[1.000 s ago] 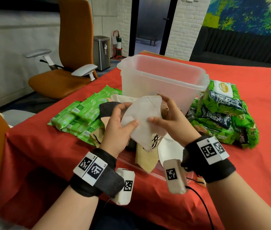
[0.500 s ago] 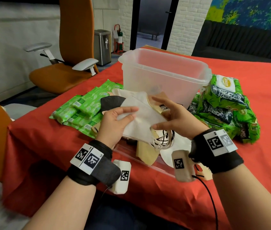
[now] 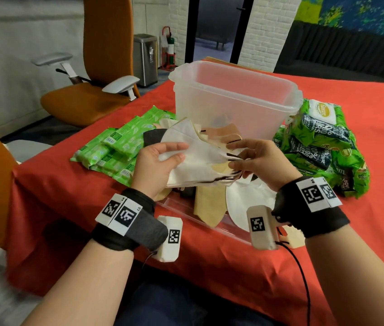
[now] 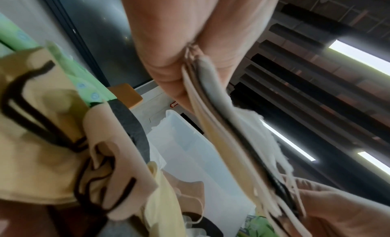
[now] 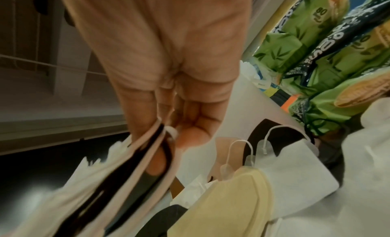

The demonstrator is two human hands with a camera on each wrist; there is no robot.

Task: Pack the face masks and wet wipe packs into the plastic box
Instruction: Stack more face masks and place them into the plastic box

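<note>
Both hands hold a flat stack of face masks, white on top with beige, yellow and black ones under it. My left hand grips its left end; my right hand pinches the right end with the ear loops. The stack hangs just in front of the clear plastic box, which stands open on the red table. More loose masks lie under my hands on a clear lid. Light green wet wipe packs lie left of the box, and dark-printed green packs are piled to its right.
The red tablecloth ends at the near edge, close to my wrists. An orange office chair stands beyond the left table edge, and a metal bin is further back by the wall.
The mask stack has turned from upright to lying nearly flat between my hands. Both hands have shifted a little apart, to its two ends.
</note>
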